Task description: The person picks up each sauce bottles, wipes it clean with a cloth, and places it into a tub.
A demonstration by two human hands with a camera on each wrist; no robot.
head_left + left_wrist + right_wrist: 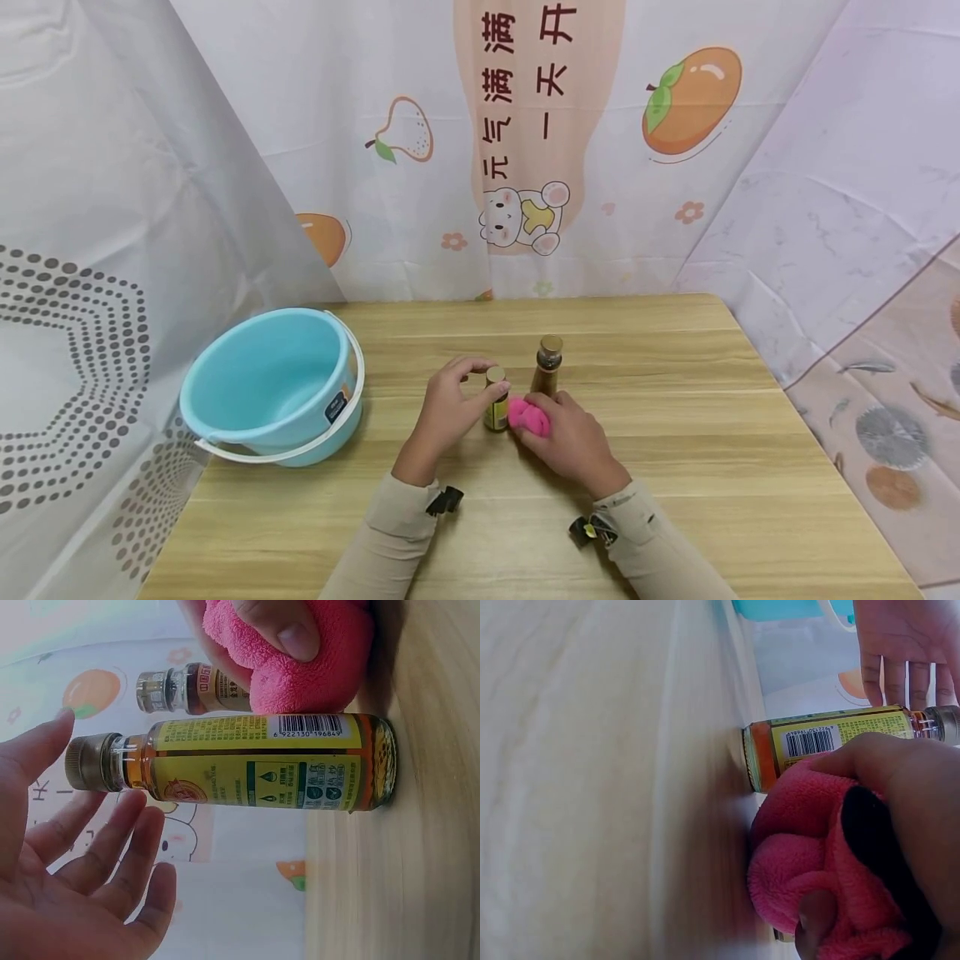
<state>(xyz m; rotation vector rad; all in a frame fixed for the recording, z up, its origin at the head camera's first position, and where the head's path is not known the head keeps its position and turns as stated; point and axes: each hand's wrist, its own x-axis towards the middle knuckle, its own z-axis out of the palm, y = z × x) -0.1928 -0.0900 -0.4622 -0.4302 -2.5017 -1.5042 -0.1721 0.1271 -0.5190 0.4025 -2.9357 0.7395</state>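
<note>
A glass bottle with a yellow label, amber liquid and a gold cap (497, 410) stands upright on the table. My left hand (448, 408) is around its neck and cap; in the left wrist view the fingers are spread loosely, thumb beside the cap. A bunched pink cloth (531, 419) is held in my right hand (576, 440), against or very near the side of the yellow-labelled bottle (255, 761). Just behind the right hand stands a second glass bottle (547, 371) with dark contents, its lower part hidden by cloth and fingers.
To the left, a light-blue bucket (262, 375) with a white handle sits on the wooden table (675, 400). A printed curtain (420, 208) hangs along the table's back edge, and more curtain closes off both sides.
</note>
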